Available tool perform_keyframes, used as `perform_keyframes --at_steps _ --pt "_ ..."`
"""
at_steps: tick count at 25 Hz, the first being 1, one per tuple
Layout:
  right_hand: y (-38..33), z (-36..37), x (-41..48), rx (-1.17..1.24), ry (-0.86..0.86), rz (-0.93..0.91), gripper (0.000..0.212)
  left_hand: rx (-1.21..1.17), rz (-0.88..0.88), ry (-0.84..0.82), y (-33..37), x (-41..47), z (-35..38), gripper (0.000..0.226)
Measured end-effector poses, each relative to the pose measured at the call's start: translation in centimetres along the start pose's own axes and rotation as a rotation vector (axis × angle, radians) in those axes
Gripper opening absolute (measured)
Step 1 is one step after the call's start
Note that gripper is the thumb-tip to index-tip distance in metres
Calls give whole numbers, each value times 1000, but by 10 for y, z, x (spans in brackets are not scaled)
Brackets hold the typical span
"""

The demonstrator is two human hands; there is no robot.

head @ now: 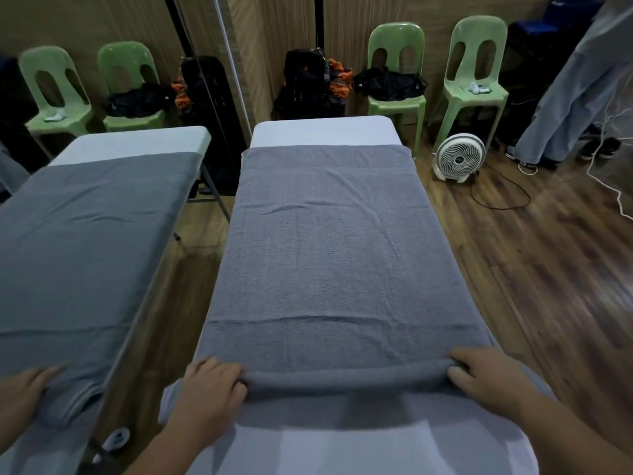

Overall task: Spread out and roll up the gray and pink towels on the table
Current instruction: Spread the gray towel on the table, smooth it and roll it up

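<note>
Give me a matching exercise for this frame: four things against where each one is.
Things:
1. gray towel
2. left hand
3. fan
4. black bag

Places:
A. on a green chair's seat
B. spread along the table
C. on the floor, right of the table
D. at the left end of the towel's rolled near edge

Pairs: 1-B, 2-D, 3-C, 4-A

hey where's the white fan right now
In the head view, the white fan stands on the wooden floor right of the table, near its far end, before a green chair.

Gray towel (329, 255), green chairs (474, 77)
</note>
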State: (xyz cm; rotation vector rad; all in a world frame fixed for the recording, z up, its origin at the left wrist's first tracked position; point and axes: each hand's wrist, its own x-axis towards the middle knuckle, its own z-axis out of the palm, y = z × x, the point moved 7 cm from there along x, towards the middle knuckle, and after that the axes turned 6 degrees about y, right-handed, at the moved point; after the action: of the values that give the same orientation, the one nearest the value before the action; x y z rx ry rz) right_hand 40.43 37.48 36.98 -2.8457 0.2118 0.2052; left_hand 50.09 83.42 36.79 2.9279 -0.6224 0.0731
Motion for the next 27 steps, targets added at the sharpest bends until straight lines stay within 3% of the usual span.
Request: perform_keyframes --at_steps 3,5,9,11,13,15,18,22,24,27 --pt "-5 -11 19 -22 196 -9 10 34 -50 93 0 19 -11 22" --pt "-16 -5 18 -65 274 -156 23 64 17 87 11 19 -7 26" --pt "-19 20 11 -152 163 -196 49 98 40 -60 15 12 17 51" --pt "-17 18 14 -115 176 -185 33 32 -12 -34 13 20 12 41" --pt "-18 9 13 -79 153 -155 4 -23 -35 -10 16 21 3 29" --pt "-16 4 9 -60 34 -118 17 -42 8 -23 21 14 -1 20" --pt "-11 -4 15 14 -33 -25 17 -11 34 -24 19 20 -4 18" --pt "-23 -15 22 -91 253 -156 23 32 -23 69 16 36 -11 26" --pt "-30 -4 12 -166 229 -261 34 52 67 10 23 25 1 36" --pt "-22 8 13 -181 180 -220 43 74 64 -70 22 23 12 47"
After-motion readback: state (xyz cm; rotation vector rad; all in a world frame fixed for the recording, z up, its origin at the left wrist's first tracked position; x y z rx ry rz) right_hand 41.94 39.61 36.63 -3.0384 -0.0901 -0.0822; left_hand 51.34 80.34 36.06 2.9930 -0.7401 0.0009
